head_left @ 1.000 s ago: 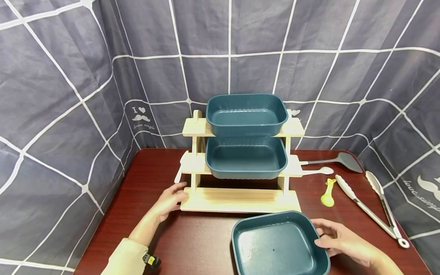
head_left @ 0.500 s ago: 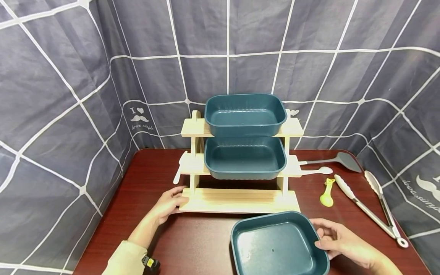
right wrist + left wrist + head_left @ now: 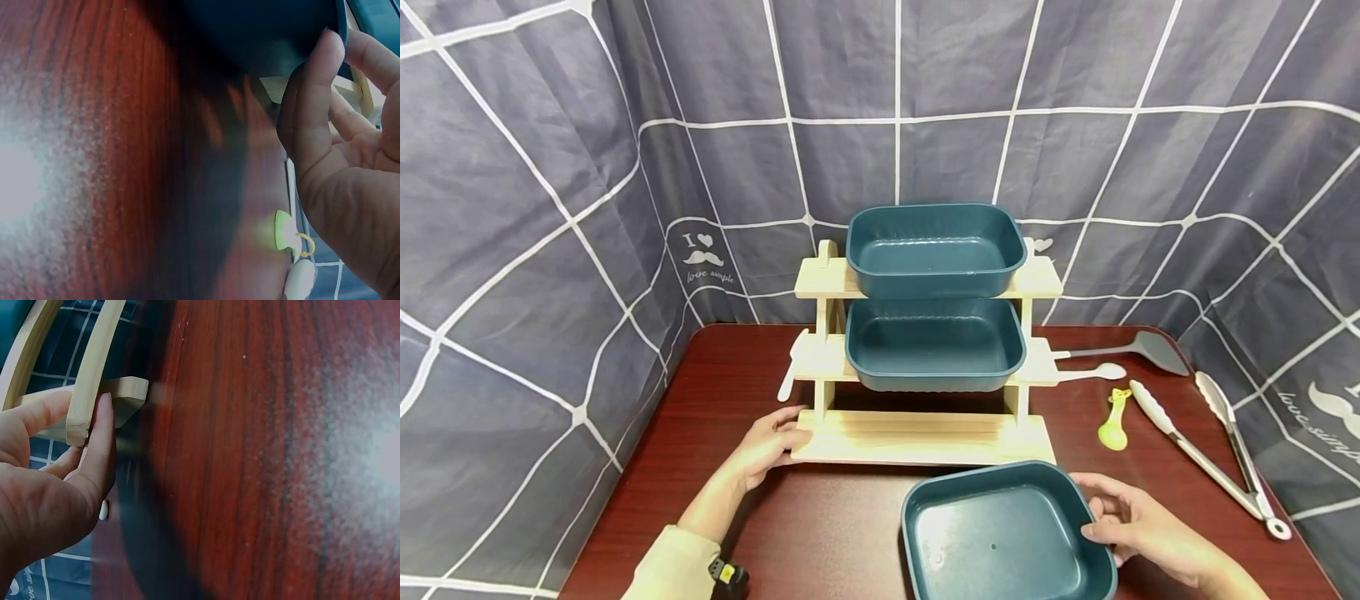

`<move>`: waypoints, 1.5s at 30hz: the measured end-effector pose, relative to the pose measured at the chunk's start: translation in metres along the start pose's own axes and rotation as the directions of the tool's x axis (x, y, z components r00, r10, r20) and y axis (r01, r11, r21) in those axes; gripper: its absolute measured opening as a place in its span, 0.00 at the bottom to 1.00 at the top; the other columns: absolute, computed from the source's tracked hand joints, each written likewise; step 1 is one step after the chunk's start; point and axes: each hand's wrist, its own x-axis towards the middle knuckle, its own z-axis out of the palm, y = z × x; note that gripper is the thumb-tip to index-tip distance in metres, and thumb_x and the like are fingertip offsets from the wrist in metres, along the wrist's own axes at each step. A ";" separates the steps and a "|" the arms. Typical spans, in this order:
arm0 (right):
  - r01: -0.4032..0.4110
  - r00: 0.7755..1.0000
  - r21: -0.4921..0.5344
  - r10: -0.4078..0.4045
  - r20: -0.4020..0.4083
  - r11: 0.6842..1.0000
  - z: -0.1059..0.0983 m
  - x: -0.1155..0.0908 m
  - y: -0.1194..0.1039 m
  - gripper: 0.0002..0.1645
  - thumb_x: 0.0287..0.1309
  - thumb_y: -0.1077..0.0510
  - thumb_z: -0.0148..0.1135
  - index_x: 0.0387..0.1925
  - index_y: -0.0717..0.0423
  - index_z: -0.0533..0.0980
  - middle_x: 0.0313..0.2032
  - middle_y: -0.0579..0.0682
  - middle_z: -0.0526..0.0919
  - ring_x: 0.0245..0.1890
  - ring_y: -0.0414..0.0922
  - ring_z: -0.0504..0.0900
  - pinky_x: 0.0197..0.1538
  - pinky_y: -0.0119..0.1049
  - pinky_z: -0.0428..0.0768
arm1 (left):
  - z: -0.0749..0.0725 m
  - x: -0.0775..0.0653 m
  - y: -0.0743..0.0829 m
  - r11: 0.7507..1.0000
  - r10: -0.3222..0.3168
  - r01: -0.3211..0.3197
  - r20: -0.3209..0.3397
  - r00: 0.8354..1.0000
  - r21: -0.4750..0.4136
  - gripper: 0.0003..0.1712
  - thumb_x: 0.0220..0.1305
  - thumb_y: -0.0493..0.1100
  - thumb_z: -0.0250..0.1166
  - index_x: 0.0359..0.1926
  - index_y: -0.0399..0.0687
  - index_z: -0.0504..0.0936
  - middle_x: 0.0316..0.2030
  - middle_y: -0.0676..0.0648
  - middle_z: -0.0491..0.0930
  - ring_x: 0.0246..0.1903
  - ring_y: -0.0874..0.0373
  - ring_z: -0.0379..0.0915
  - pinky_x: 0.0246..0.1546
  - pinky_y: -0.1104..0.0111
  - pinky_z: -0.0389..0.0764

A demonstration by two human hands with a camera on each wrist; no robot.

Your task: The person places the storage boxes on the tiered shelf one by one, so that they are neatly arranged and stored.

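A three-tier wooden shelf (image 3: 925, 437) stands on the table. My left hand (image 3: 763, 450) grips the left end of its lowest board; in the left wrist view, the thumb and fingers sit on opposite faces of that board (image 3: 87, 381). In front of the shelf, a dark teal rectangular bin (image 3: 1000, 533) is cut off by the lower edge of the head view. My right hand (image 3: 1138, 525) pinches its right wall, thumb inside and fingers outside. Matching teal bins occupy the top tier (image 3: 936, 287) and the middle tier (image 3: 936, 382).
Right of the shelf lie a grey spatula (image 3: 1157, 352), a white spoon (image 3: 1108, 372), a yellow-green measuring spoon (image 3: 1113, 429) and metal tongs (image 3: 1217, 479). A white handle (image 3: 787, 385) pokes out left of the shelf. Grey curtain (image 3: 955, 75) with white lines surrounds the table (image 3: 700, 400).
My left hand's fingers have settled more closely onto the lowest board's end. The front bin and my right hand have shifted very slightly left.
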 end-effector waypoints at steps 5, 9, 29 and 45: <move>0.021 0.999 0.073 -0.024 0.044 0.997 0.000 0.002 0.003 0.33 0.76 0.67 0.53 0.74 0.37 0.68 0.41 0.57 0.82 0.34 0.46 0.85 0.35 0.44 0.87 | 0.000 0.000 -0.001 1.000 -0.002 0.002 0.001 1.000 -0.004 0.40 0.66 0.34 0.66 0.76 0.33 0.62 0.54 0.36 0.80 0.43 0.53 0.83 0.45 0.58 0.86; 0.032 0.993 0.171 -0.051 0.107 0.985 0.000 0.002 0.005 0.36 0.76 0.69 0.47 0.69 0.26 0.72 0.44 0.58 0.84 0.38 0.47 0.87 0.38 0.44 0.88 | 0.000 0.000 -0.001 1.000 0.003 -0.003 0.012 1.000 -0.005 0.40 0.66 0.34 0.66 0.76 0.33 0.62 0.54 0.37 0.80 0.43 0.53 0.83 0.45 0.58 0.86; 0.060 0.967 0.379 -0.148 0.206 0.923 0.002 0.007 0.003 0.38 0.77 0.73 0.40 0.73 0.32 0.69 0.56 0.58 0.84 0.46 0.48 0.86 0.45 0.40 0.86 | -0.001 0.001 -0.002 1.000 -0.003 0.003 0.015 1.000 -0.014 0.40 0.67 0.35 0.67 0.76 0.34 0.62 0.54 0.37 0.80 0.43 0.53 0.83 0.44 0.59 0.86; 0.133 0.967 0.334 -0.197 0.164 0.933 0.018 0.017 -0.006 0.37 0.76 0.72 0.42 0.74 0.34 0.67 0.47 0.55 0.86 0.37 0.42 0.85 0.39 0.35 0.86 | -0.001 -0.002 -0.002 1.000 -0.017 0.017 -0.011 1.000 -0.020 0.40 0.67 0.35 0.67 0.75 0.32 0.61 0.54 0.37 0.80 0.43 0.53 0.83 0.43 0.61 0.85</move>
